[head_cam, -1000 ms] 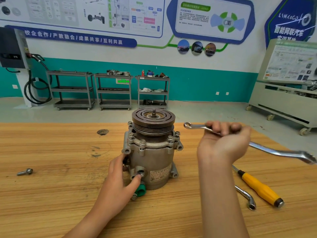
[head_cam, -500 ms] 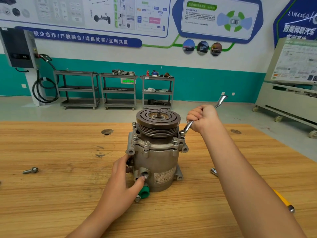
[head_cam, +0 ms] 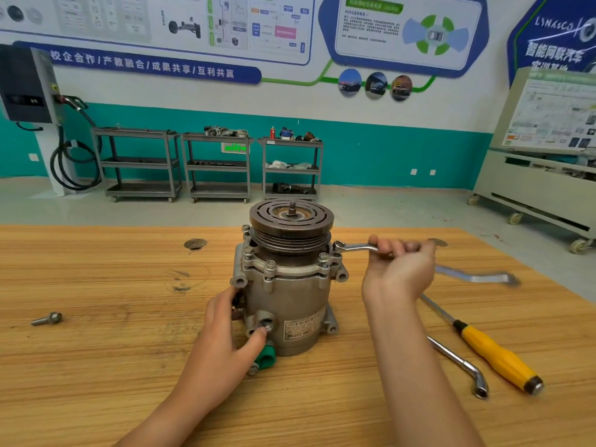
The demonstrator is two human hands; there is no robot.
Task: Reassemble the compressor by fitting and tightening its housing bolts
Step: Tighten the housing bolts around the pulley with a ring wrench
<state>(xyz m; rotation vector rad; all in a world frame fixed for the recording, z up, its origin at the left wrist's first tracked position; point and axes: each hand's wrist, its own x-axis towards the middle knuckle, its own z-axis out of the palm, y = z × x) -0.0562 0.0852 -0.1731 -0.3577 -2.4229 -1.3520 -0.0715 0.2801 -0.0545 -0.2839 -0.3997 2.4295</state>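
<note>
Grey metal carts [head_cam: 138,162], 3 in a row, stand against the far teal wall [head_cam: 387,156]. The middle and right ones carry small parts on their top shelves.

On the wooden table [head_cam: 96,382], from the left, lies 1 loose bolt [head_cam: 46,318]. Next is the left hand [head_cam: 222,337], which grips the lower left side of the compressor [head_cam: 290,295], thumb pressed by a port. The 1 compressor stands upright at the table's middle, pulley on top, bolts upright round its flange.

The right hand [head_cam: 400,269] is closed round 1 wrench [head_cam: 354,247], whose ring end sits at the flange's right edge, just under the pulley. Right of that arm lie 1 bent socket key [head_cam: 461,366] and 1 yellow-handled screwdriver [head_cam: 496,359].

A charger [head_cam: 25,85] hangs far left, posters [head_cam: 161,27] line the wall, and a wheeled trainer bench [head_cam: 532,188] stands at the right.
</note>
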